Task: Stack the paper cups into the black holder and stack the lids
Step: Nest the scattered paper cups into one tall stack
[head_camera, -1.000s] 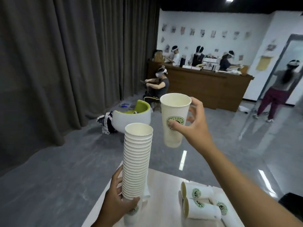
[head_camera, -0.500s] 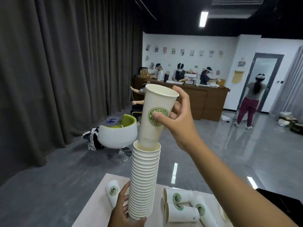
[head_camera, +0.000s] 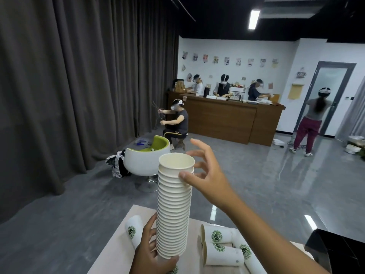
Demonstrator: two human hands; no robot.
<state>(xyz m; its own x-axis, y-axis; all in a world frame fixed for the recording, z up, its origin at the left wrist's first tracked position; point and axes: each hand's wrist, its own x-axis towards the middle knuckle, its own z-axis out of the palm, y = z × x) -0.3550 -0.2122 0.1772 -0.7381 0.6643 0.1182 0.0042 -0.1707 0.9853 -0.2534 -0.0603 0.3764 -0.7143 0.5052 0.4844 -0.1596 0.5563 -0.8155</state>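
Four loose cups (head_camera: 221,246) lie on tabletop (head_camera: 126,244), 5 and 7 o'clock of stack (head_camera: 173,210); left hand (head_camera: 150,254) grips stack base for steadiness; right hand (head_camera: 205,175) spread, thumb touching top rims.

Stack of cups (head_camera: 173,210): plain cream-white, ribbed by rims. Loose cups (head_camera: 218,235) on the table (head_camera: 120,238): white with round green logos. Table pale beige; curtain (head_camera: 79,86) dark grey.

tall stack of paper cups (head_camera: 173,210) held upright over the table (head_camera: 110,252)

the left hand (head_camera: 150,254) gripped the stack's base while the right hand (head_camera: 207,175), fingers spread, touched its top rim with the thumb. loose cups (head_camera: 219,252) lay on their sides to the right, another cup (head_camera: 134,230) to the left.
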